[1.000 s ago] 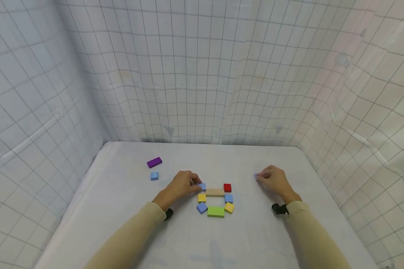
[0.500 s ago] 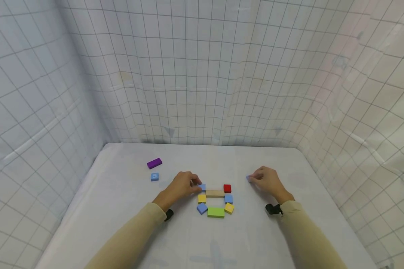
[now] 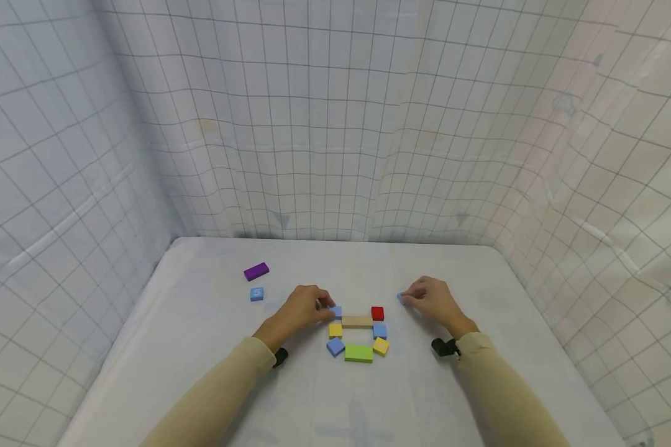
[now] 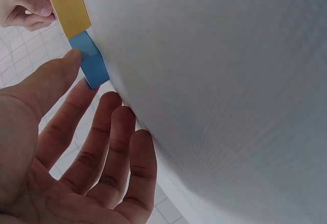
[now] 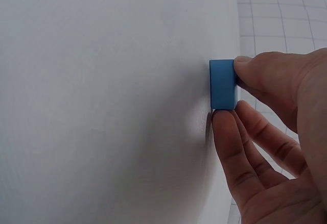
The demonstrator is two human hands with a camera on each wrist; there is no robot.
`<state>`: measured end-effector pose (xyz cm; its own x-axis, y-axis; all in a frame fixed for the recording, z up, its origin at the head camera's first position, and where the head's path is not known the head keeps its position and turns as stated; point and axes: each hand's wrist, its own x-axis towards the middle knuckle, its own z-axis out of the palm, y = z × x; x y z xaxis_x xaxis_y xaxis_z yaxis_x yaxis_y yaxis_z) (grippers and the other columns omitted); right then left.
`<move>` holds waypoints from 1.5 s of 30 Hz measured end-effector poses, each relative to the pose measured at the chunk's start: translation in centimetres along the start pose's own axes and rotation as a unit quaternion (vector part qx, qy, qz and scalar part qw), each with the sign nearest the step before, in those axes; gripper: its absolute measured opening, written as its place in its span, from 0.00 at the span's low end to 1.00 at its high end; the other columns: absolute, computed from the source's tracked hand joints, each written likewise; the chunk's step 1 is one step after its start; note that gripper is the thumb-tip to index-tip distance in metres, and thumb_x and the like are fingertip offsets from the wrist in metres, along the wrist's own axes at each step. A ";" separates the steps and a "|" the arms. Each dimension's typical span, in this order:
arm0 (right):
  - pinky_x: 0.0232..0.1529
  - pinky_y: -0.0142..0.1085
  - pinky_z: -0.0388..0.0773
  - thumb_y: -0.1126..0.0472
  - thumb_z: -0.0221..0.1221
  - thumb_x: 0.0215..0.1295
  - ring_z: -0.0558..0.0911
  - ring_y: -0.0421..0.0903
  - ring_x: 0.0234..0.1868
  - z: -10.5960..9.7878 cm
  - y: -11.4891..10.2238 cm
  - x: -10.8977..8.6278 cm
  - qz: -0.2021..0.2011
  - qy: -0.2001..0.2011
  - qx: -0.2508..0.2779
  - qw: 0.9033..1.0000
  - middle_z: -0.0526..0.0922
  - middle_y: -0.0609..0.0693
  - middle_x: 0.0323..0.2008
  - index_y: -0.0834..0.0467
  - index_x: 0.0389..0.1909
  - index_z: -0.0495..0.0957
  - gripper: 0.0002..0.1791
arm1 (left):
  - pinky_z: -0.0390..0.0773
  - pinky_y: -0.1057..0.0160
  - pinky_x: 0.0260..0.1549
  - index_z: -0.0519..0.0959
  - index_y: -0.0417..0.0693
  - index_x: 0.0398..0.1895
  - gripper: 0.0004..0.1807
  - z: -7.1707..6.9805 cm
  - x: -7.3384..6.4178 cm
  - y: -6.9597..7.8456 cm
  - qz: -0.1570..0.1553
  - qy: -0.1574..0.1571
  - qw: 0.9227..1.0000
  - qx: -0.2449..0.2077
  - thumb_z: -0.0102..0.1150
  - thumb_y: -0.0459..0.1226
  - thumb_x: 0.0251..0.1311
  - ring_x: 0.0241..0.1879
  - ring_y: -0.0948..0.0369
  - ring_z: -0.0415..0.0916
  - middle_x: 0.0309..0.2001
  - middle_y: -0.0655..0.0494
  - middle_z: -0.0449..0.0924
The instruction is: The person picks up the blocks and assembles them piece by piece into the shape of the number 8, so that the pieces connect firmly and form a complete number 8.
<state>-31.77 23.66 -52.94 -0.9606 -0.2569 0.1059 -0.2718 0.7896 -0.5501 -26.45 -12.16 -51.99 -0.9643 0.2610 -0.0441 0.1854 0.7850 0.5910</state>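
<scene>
My left hand (image 3: 304, 304) pinches a small blue block (image 4: 95, 70) between thumb and index finger, at the upper left corner of a block arrangement. Its other fingers rest along the table surface in the left wrist view. Beside that block lie a plain wooden block (image 3: 357, 322) and a yellow block (image 3: 335, 331). Off to the right, my right hand (image 3: 432, 299) grips another blue block (image 5: 223, 84) with thumb and fingertips, low over the table. Nearest to it in the arrangement is a red block (image 3: 377, 313) at the wooden block's right end.
Below the wooden block sit a blue block (image 3: 379, 331), a tilted blue block (image 3: 335, 347), a tilted yellow block (image 3: 381, 346) and a green block (image 3: 359, 354). Farther left lie a purple block (image 3: 256, 272) and a blue block marked 5 (image 3: 256, 294). Gridded white sheets (image 3: 335, 155) enclose the table.
My right hand has moved left with its blue block, closer to the red block. My left hand has stayed in place on its blue block.
</scene>
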 end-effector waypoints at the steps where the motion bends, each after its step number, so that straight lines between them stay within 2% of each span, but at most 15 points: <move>1: 0.60 0.53 0.93 0.58 0.79 0.75 0.91 0.51 0.51 0.1 -0.1 0.0 -0.002 -0.001 0.001 1.000 0.92 0.53 0.49 0.54 0.41 0.98 0.04 | 0.87 0.56 0.53 0.95 0.51 0.53 0.11 0.0 0.0 0.0 -0.001 0.000 1.000 0.000 0.82 0.41 0.73 0.46 0.60 0.80 0.46 0.58 0.91; 14: 0.62 0.53 0.93 0.60 0.77 0.77 0.92 0.51 0.51 1.4 -1.8 0.2 -0.017 -0.005 0.012 1.000 0.92 0.51 0.47 0.54 0.45 0.97 0.03 | 0.87 0.55 0.54 0.95 0.51 0.52 0.10 0.1 -0.1 -0.2 -0.001 0.004 1.000 0.000 0.82 0.40 0.73 0.46 0.60 0.81 0.46 0.58 0.91; 24: 0.59 0.48 0.93 0.61 0.76 0.78 0.90 0.48 0.50 2.0 -2.9 0.5 -0.018 -0.021 0.023 0.999 0.93 0.51 0.50 0.53 0.48 0.96 0.03 | 0.88 0.55 0.53 0.95 0.50 0.52 0.09 -0.1 -0.2 -0.2 0.002 -0.001 1.000 -0.004 0.82 0.40 0.73 0.45 0.60 0.81 0.46 0.57 0.91; 30: 0.60 0.47 0.93 0.60 0.76 0.79 0.90 0.47 0.50 2.5 -3.3 0.9 -0.013 -0.030 0.032 0.999 0.94 0.50 0.52 0.52 0.51 0.95 0.05 | 0.88 0.56 0.52 0.95 0.51 0.52 0.09 -0.1 -0.1 -0.2 0.005 0.000 1.000 -0.005 0.82 0.40 0.73 0.45 0.60 0.81 0.45 0.58 0.91; 45: 0.58 0.44 0.93 0.60 0.76 0.78 0.90 0.44 0.49 3.3 -3.9 1.4 -0.030 -0.044 0.049 0.997 0.96 0.48 0.52 0.51 0.52 0.95 0.06 | 0.86 0.57 0.52 0.95 0.52 0.52 0.09 0.1 0.1 0.0 -0.004 -0.001 1.000 -0.003 0.82 0.40 0.73 0.45 0.60 0.80 0.46 0.59 0.91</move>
<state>-31.90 18.42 -53.36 -0.9332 -0.3524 0.0704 -0.3168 0.7145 -0.6238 -26.53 -12.09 -52.07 -0.9653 0.2563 -0.0496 0.1773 0.7831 0.5961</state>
